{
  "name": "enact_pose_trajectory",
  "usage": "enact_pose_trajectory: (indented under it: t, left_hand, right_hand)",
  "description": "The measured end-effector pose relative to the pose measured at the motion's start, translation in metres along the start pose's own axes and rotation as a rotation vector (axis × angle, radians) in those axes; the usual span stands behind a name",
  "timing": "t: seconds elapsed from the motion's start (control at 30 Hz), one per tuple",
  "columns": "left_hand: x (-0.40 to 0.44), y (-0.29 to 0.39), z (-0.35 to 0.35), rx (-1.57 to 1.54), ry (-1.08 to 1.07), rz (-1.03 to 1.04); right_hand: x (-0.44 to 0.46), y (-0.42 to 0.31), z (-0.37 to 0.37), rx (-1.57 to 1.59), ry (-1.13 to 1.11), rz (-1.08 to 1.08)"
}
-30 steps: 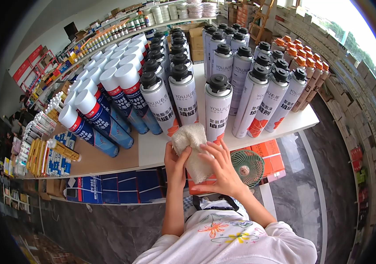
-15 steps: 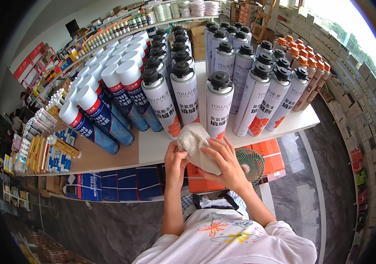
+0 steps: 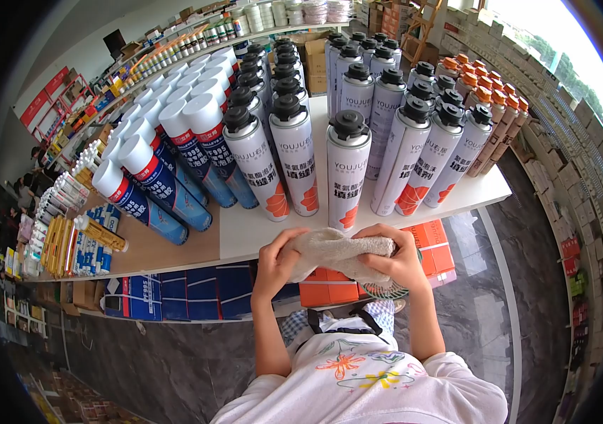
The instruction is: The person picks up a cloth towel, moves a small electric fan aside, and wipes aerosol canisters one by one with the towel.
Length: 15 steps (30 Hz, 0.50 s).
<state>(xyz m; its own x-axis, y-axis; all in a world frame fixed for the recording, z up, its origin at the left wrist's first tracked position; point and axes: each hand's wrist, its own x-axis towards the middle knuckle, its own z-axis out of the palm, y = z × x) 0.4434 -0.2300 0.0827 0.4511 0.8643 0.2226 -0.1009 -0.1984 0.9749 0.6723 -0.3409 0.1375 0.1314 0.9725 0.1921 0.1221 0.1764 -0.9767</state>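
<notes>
A beige cloth (image 3: 337, 253) is stretched sideways between my two hands, just past the front edge of the white table (image 3: 245, 240). My left hand (image 3: 278, 265) is closed on its left end, and my right hand (image 3: 399, 256) grips the right end. Right behind the cloth stands a white foam spray can (image 3: 349, 169) with a black cap and an orange pattern. More white cans of this kind (image 3: 294, 159) stand in rows on both sides of it. Neither hand touches a can.
Blue cans with white caps (image 3: 163, 187) fill the table's left part, beside yellow tubes (image 3: 100, 233). Orange-capped brown cans (image 3: 506, 134) stand at the right. Under the table are orange boxes (image 3: 432, 247), blue boxes (image 3: 195, 293) and a green fan (image 3: 386, 290).
My hands have moved apart and the bunched cloth is now drawn out lengthwise between them. My right hand has shifted right, away from the front can.
</notes>
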Motion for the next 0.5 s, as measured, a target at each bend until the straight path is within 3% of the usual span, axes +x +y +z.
enact_pose_trajectory:
  t: [0.1,0.17,0.27,0.3,0.37,0.5]
  left_hand:
    - [0.000,0.000,-0.007,0.359,-0.318,-0.042]
    - [-0.002,-0.032,-0.011,0.225,-0.427,-0.005]
    - [-0.002,-0.038,-0.007,-0.020,-0.661,-0.207]
    - [-0.001,-0.035,-0.003,-0.021,-0.665,-0.208]
    - [0.003,-0.028,0.010,-0.166,-0.600,0.045]
    - [0.006,-0.024,0.016,-0.293,-0.610,-0.033]
  right_hand:
    - [0.006,0.002,-0.008,0.047,-0.043,0.118]
    - [0.008,0.001,-0.009,0.121,-0.034,0.142]
    - [0.009,0.001,-0.011,0.222,-0.034,0.237]
    - [0.009,0.000,-0.012,0.203,-0.046,0.224]
    - [0.009,-0.001,-0.014,0.183,-0.058,0.213]
    - [0.009,-0.001,-0.013,0.062,-0.157,0.143]
